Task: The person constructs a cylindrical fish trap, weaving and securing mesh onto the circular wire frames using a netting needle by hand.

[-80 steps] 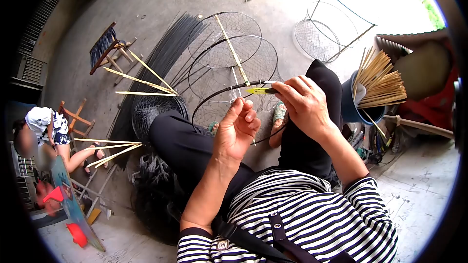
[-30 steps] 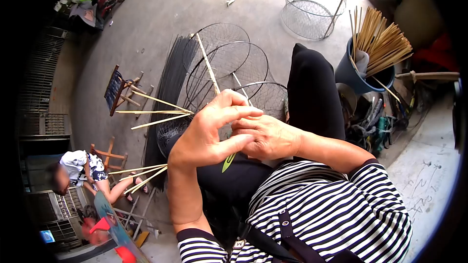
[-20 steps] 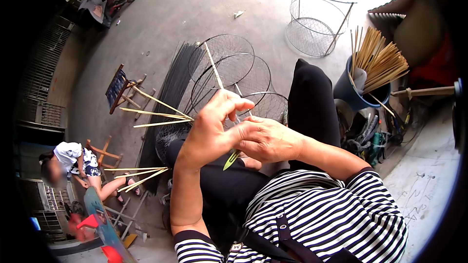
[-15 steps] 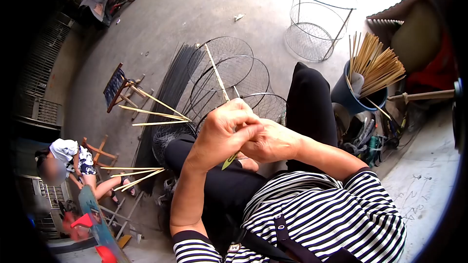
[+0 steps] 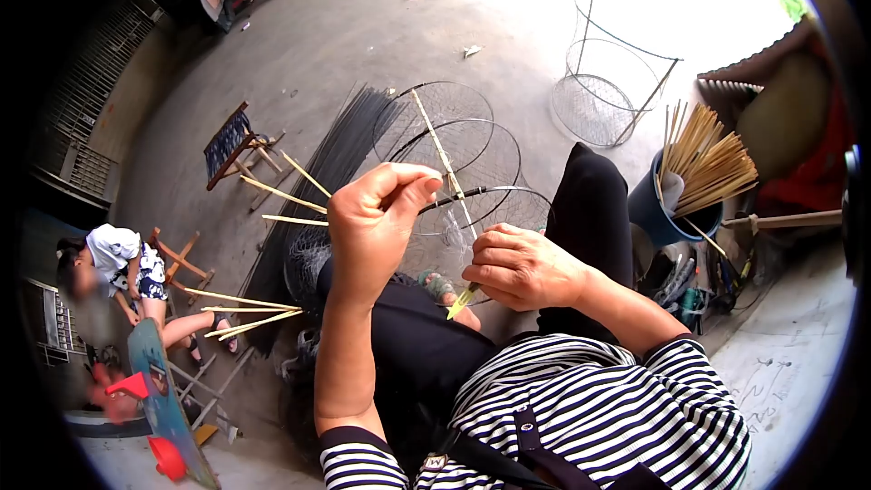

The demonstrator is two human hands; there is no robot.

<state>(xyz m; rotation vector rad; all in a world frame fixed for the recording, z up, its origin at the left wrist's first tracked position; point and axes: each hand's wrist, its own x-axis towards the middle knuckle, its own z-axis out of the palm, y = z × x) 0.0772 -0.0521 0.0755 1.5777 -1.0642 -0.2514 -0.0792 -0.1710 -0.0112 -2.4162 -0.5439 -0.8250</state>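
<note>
My right hand point(image 5: 524, 268) is closed around a yellow-green netting needle point(image 5: 461, 302), whose pointed end sticks out below the fingers. Raised to the left of it, my left hand point(image 5: 376, 218) is pinched, thumb against forefinger; what it holds, if anything, is too fine to see. Just beyond both hands lies a mesh net cage with dark hoops point(image 5: 521, 163), over my lap and the floor. A pale stick point(image 5: 435, 141) runs through it towards my right hand. Some whitish mesh point(image 5: 456, 229) hangs between the hands.
A blue bucket point(image 5: 646, 209) of bamboo sticks point(image 5: 712, 163) stands right. Another hooped net frame point(image 5: 594, 109) stands farther off. Dark rods point(image 5: 313, 163) lie on the floor to the left, near a folding stool point(image 5: 227, 145). A person point(image 5: 118, 263) sits at far left.
The hands, together before, have come apart: the left rose and went left, the right moved slightly right. The netting needle shows more below the right hand. The whole view shifted slightly.
</note>
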